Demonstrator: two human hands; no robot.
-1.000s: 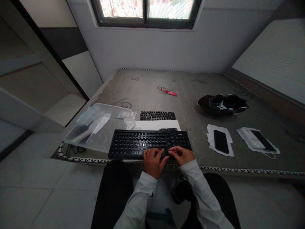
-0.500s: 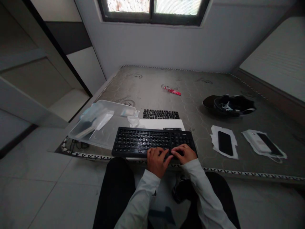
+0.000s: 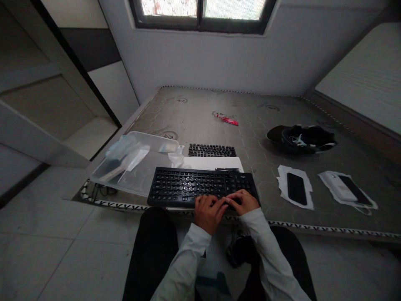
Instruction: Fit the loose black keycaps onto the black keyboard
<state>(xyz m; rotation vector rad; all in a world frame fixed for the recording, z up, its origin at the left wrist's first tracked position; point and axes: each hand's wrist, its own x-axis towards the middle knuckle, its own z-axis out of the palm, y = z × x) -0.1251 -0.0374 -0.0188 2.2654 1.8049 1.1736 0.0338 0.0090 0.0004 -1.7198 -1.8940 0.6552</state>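
Note:
A black keyboard [image 3: 188, 186] lies at the near edge of a grey mattress-like surface [image 3: 200, 117]. Both my hands rest on its right front part, fingertips meeting over the keys. My left hand [image 3: 207, 213] is curled, knuckles up, its fingertips pressed down on the keys. My right hand [image 3: 244, 201] lies beside it, fingers bent and held together, pointing left toward the other hand. Whatever sits between the fingertips is too small to make out. Behind the keyboard lie a white sheet [image 3: 213, 163] and a black strip of loose-looking keys [image 3: 212, 150].
A clear plastic cover [image 3: 134, 156] lies left of the keyboard. To the right are a dark phone on white paper [image 3: 295, 188], a white device with another phone [image 3: 346, 188], and a black cap [image 3: 302, 138]. A red wrapper [image 3: 228, 120] lies farther back. My knees are below the edge.
The view shifted slightly, so everything sits a little to the right and higher. My hands stayed on the same right front keys, with the left fingers curling a bit closer to the right hand.

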